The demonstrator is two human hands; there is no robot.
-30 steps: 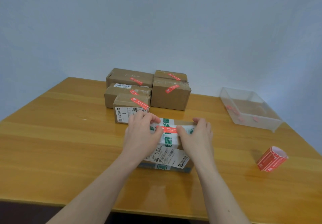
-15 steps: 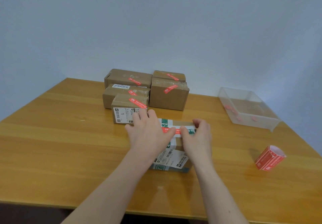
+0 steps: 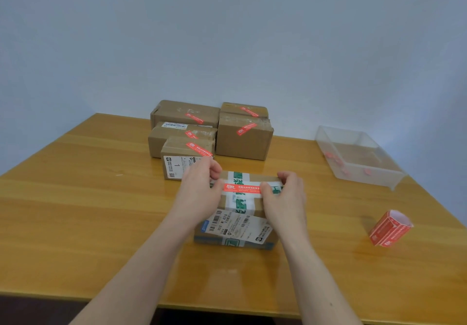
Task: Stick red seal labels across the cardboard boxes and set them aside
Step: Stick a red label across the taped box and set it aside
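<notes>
Box (image 3: 237, 213) mid-table, near edge, label (image 3: 242, 188) across top tape; left hand (image 3: 199, 193) and right hand (image 3: 285, 198) curled over box ends, thumbs by label tips; box likely light, stiff; tape slick, grip side walls

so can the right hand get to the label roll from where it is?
Probably yes. The label roll lies alone on bare table to the right of the right hand, nothing between them, though the hand must first leave the box.
</notes>
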